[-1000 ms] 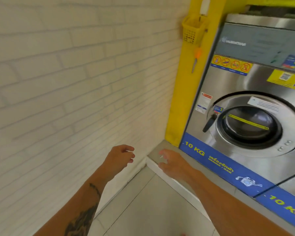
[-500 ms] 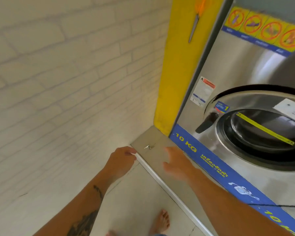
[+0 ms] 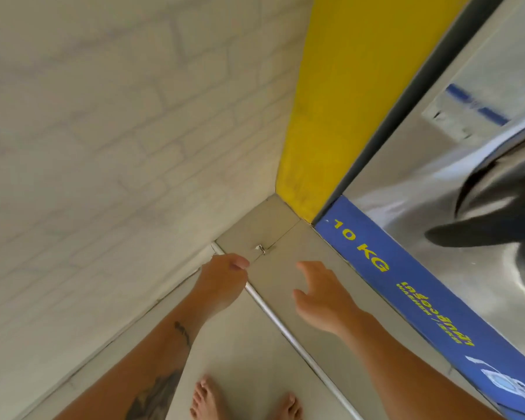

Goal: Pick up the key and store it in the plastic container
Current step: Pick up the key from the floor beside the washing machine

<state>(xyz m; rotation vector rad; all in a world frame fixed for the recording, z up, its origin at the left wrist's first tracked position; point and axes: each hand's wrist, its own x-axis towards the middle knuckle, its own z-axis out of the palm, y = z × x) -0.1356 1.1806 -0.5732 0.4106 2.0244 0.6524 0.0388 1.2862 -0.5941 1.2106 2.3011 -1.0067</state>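
White brick wall (image 3: 109, 140) left, yellow pillar (image 3: 340, 110) in corner, steel washer (image 3: 455, 165) right on grey tiled plinth (image 3: 264, 225), pale floor tiles (image 3: 249, 353).

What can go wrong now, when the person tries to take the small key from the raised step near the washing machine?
1. The key is small and lies flat on a tile joint of the step, so fingers may slip or push it towards the corner.
2. The left hand is at the metal edge strip; the key could be knocked off onto the floor near the bare feet.
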